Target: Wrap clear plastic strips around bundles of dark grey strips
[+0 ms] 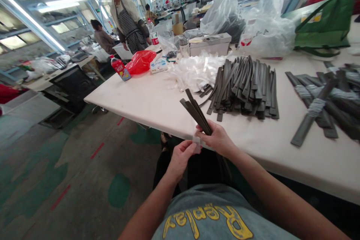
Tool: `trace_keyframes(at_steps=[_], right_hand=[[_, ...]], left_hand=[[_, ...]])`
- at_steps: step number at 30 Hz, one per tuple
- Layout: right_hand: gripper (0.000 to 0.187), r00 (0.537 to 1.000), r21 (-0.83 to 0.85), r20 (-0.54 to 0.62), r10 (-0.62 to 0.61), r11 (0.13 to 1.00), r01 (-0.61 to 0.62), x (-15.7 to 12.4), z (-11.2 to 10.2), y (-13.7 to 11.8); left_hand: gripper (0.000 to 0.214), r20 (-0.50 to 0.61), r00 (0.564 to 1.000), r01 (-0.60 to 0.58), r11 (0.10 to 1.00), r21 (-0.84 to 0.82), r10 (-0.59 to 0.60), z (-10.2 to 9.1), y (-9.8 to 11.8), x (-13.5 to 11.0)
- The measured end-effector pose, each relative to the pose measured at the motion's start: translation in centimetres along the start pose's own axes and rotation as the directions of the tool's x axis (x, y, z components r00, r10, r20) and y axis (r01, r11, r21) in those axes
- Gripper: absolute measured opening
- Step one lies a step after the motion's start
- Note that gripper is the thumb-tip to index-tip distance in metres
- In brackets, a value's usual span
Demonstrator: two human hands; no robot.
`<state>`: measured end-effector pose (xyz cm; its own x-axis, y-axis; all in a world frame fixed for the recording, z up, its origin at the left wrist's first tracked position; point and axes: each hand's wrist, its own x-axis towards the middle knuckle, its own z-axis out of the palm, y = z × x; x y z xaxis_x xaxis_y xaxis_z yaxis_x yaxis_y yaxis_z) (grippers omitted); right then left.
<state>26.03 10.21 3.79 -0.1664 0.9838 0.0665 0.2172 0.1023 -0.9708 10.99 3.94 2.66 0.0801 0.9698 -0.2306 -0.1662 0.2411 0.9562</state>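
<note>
My right hand [218, 138] is closed around a few dark grey fabric straps [197, 111], held over the table's front edge. The straps' flat ends fan out above the fingers, and their lower parts hang down toward my lap. Between thumb and fingers, my left hand [181, 155] pinches a small whitish translucent plastic piece [197, 144] right beside the right hand. Beyond the hands lies a big pile of similar loose dark straps [247, 86]. A heap of thin white plastic pieces [197, 70] is left of that pile.
Bundled straps [312, 107] lie on the white table [123, 97] at right. Farther back are a red bag [142, 62], a drink bottle [120, 68], a tissue pack [159, 65], a grey-white box [210, 44], plastic bags [267, 30] and a green bag [324, 26]. A person in an apron [131, 22] stands behind.
</note>
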Motion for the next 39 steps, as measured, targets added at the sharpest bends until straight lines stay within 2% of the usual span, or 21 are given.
trace_keyframes(at_steps=[4, 6, 8, 10, 14, 17, 20, 24, 27, 32, 39], right_hand=[[0.018, 0.997, -0.112, 0.040, -0.070, 0.991, 0.074, -0.3, -0.3, -0.5], [0.018, 0.996, -0.149, 0.065, -0.057, 0.987, 0.066, -0.7, -0.6, -0.9], [0.021, 0.995, -0.156, 0.101, -0.021, 0.987, 0.037, -1.4, -1.1, -1.3], [0.025, 0.990, -0.137, 0.137, 0.010, 0.991, 0.009, -2.4, -1.8, -1.5], [0.032, 0.973, -0.113, 0.228, 0.025, 0.994, 0.001, -4.4, -2.5, -1.2], [0.033, 0.954, -0.151, 0.299, 0.028, 0.988, 0.018, -5.5, -2.3, -0.9], [0.032, 0.934, -0.197, 0.358, -0.004, 0.977, 0.080, -6.1, -1.8, -1.2], [0.033, 0.901, -0.257, 0.431, -0.041, 0.952, 0.166, -6.0, -1.1, -1.7], [0.031, 0.896, -0.286, 0.442, -0.049, 0.938, 0.193, -5.6, -0.7, -1.8], [0.030, 0.917, -0.315, 0.397, -0.037, 0.933, 0.174, -5.2, -0.1, -1.6], [0.031, 0.937, -0.425, 0.350, -0.009, 0.890, 0.167, -4.2, 1.2, -1.6]], left_hand=[[0.026, 0.082, 0.996, 0.008, 0.990, 0.142, -0.019, -0.6, 0.6, 0.6], [0.024, 0.078, 0.996, 0.042, 0.991, 0.125, -0.052, -0.9, 1.0, 0.8], [0.023, 0.010, 0.998, 0.067, 0.998, 0.002, -0.067, -1.4, 1.5, 1.0], [0.024, -0.111, 0.992, 0.038, 0.977, -0.209, -0.062, -2.2, 2.2, 1.2], [0.025, -0.318, 0.942, -0.110, 0.796, -0.596, -0.109, -3.8, 4.0, 1.4], [0.012, -0.367, 0.909, -0.146, 0.672, -0.726, -0.199, -4.3, 5.2, 1.3], [0.006, -0.361, 0.904, -0.145, 0.631, -0.762, -0.229, -4.1, 5.7, 1.0], [0.006, -0.358, 0.913, -0.160, 0.635, -0.756, -0.197, -3.7, 5.7, 0.8], [0.008, -0.334, 0.926, -0.147, 0.646, -0.749, -0.177, -3.6, 5.5, 0.6], [0.016, -0.309, 0.940, -0.125, 0.695, -0.708, -0.147, -3.4, 4.7, 0.4], [0.032, -0.300, 0.949, -0.106, 0.803, -0.587, -0.094, -2.3, 2.0, 0.1]])
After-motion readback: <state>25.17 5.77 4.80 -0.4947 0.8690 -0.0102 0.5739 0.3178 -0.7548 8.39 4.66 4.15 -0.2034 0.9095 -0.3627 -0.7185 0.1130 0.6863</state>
